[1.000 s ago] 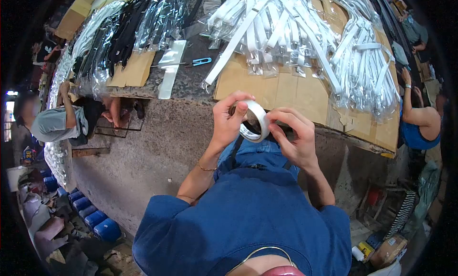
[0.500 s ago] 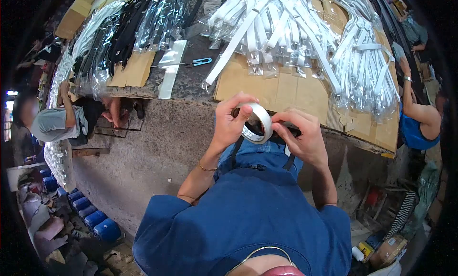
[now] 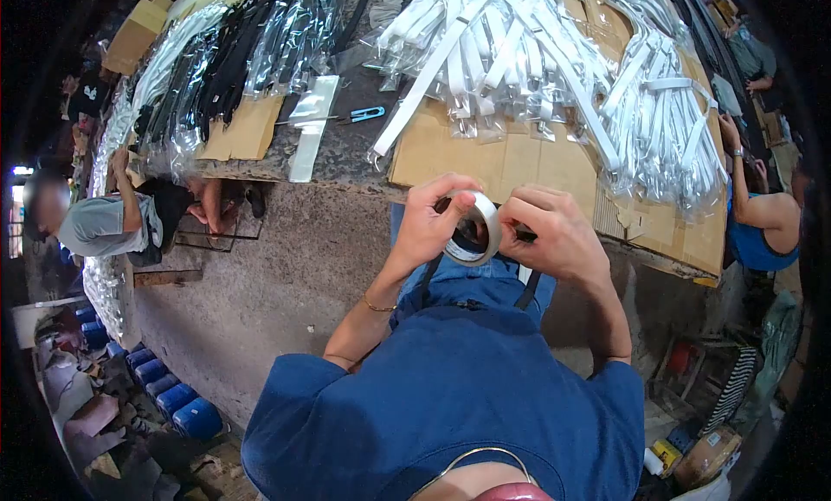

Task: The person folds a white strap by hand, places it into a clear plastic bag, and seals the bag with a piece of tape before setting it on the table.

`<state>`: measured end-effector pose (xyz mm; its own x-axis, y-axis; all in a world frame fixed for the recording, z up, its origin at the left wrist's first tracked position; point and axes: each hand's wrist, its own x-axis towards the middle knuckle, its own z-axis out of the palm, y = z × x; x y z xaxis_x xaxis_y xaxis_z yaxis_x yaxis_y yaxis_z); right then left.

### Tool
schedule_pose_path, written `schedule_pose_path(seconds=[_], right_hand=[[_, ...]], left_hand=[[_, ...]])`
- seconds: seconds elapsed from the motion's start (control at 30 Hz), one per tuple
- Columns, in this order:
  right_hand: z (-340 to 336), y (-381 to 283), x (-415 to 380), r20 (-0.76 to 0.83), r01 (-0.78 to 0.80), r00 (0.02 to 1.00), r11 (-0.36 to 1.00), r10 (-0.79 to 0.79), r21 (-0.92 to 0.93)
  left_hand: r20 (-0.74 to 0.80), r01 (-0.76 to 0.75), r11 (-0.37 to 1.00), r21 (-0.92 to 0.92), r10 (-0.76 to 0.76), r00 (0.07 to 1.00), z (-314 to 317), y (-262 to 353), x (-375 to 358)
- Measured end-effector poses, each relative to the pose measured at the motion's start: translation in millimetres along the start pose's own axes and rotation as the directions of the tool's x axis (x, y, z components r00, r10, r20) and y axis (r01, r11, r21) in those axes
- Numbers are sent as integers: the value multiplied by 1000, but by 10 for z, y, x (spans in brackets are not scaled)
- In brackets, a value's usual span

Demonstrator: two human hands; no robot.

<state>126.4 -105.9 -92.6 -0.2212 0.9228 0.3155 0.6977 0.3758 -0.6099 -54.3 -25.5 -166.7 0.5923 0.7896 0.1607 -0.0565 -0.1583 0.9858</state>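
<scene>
Left hand grips the roll of tape: thumb over the top of the ring, fingers curled behind it. Right hand is closed at the roll's right edge, fingertips pinched on the rim. Can't tell if a tape end is caught between them.

Roll is clear or whitish tape on a pale core, dark through the hole. It stands on edge, tilted, with the open face toward the camera and down-left. The ring's axis runs roughly from the lower left toward the upper right, away from the chest.

Roll sits in front of the body, just at the near edge of the table, above the lap.

Beyond the hands: cardboard sheets on the table, bagged white straps piled on them. Further left, blue-handled snips, a clear plastic strip, then bagged black straps.

A seated person in grey is far left, and a person in a blue top far right, both well apart.
</scene>
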Motion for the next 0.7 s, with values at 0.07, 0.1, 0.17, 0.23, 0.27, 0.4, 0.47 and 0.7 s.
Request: schedule_pose_path(seconds=[0.07,0.1,0.17,0.23,0.27,0.4,0.47,0.7], right_hand=[[1,14,4,-5,8,1000,1000,-8,5],[0,18,2,-9,16,1000,1000,-16,10],[-49,44,-31,-43,-8,999,996,12,91],[-72,63,-52,-74,-30,996,985,44,172],[-72,74,-53,-116,-50,990,978,75,200],[-39,90,-56,-131,-70,987,976,98,205],[-20,71,-63,-123,-80,987,977,106,198],[-40,32,-69,-2,-163,986,973,166,163]], left_hand=[[6,125,984,-130,-125,992,37,-5,-4],[6,125,984,-130,-126,992,45,-30,-9],[60,250,899,-359,-246,968,54,-89,-11],[61,265,866,-424,-264,962,54,-84,-7],[62,277,828,-487,-283,957,53,-81,-8],[86,306,797,-520,-308,948,48,-100,10],[68,289,828,-480,-294,953,66,-82,19],[29,272,871,-408,-285,958,103,-76,19]])
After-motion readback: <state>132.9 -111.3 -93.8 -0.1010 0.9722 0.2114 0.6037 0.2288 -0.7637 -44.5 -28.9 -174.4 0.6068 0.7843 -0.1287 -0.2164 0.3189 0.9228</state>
